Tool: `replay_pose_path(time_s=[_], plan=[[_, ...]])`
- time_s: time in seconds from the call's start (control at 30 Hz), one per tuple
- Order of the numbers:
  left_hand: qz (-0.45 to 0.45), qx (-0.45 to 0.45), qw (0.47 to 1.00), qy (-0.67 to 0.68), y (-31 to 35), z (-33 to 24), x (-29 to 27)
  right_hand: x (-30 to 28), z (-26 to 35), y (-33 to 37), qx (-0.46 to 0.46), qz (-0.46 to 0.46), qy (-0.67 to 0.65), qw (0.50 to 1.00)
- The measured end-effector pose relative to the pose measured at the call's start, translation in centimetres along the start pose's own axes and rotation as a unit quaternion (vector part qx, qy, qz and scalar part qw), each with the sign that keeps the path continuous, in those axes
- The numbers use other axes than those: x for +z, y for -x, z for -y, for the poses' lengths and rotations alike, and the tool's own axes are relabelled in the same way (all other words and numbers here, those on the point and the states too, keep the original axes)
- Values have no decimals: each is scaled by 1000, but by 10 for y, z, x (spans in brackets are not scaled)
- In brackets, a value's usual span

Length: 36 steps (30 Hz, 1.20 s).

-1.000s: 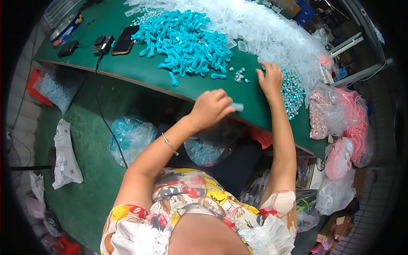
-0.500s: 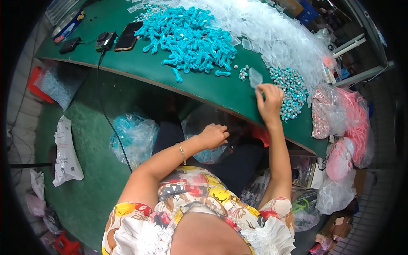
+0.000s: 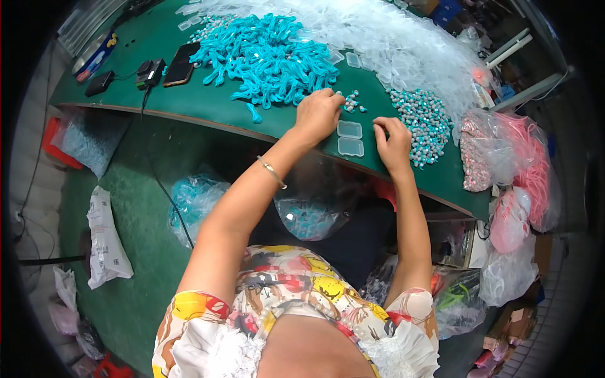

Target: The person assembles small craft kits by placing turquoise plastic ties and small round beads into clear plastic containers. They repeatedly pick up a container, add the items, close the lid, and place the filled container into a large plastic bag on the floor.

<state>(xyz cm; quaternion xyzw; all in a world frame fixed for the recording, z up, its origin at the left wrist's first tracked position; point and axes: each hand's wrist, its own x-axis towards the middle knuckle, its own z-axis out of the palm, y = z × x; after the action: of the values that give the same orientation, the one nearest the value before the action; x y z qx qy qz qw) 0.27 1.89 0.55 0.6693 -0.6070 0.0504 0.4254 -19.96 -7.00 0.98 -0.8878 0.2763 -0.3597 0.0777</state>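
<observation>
A clear plastic box (image 3: 350, 130) lies opened flat near the table's front edge, its two halves one behind the other. To its right, my right hand (image 3: 393, 143) rests at the table, fingers loosely bent and apart, holding nothing I can see. My left hand (image 3: 318, 115) is down on the table left of the box, its fingers curled closed; what they grip is hidden. Beyond it spreads a heap of turquoise looped cords (image 3: 271, 60), and one loose cord (image 3: 254, 113) lies off the heap. A small cluster of turquoise-and-grey beads (image 3: 351, 102) sits just behind the box.
A large pile of clear plastic boxes (image 3: 403, 47) covers the back. Many beads (image 3: 421, 126) are heaped at right, beside bags of pink cords (image 3: 520, 151). A phone (image 3: 181, 64) and a black charger (image 3: 150, 73) with a hanging cable are at left. A clear bag (image 3: 309, 217) hangs below the edge.
The clear box has gone from my right hand to the table and lies opened out. My left hand has risen from my lap to the table beside the cords, covering where a loose cord lay.
</observation>
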Motion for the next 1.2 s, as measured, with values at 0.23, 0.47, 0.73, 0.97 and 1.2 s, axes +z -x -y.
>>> replay_pose_path(time_s=[0.23,0.47,0.73,0.97,1.2], plan=[[74,-8,996,-58,-22,-7,35,-12,-38,-14,83,-11,36,996],[33,0,999,6,-9,-3,24,-9,-27,-12,63,44,40,996],[99,10,995,23,11,14,-8,-28,-13,-2,71,16,7,997],[75,-55,992,84,15,7,-3,-56,-45,17,106,-14,64,992],[60,-44,997,34,21,12,3,-66,-43,25,88,66,173,979]])
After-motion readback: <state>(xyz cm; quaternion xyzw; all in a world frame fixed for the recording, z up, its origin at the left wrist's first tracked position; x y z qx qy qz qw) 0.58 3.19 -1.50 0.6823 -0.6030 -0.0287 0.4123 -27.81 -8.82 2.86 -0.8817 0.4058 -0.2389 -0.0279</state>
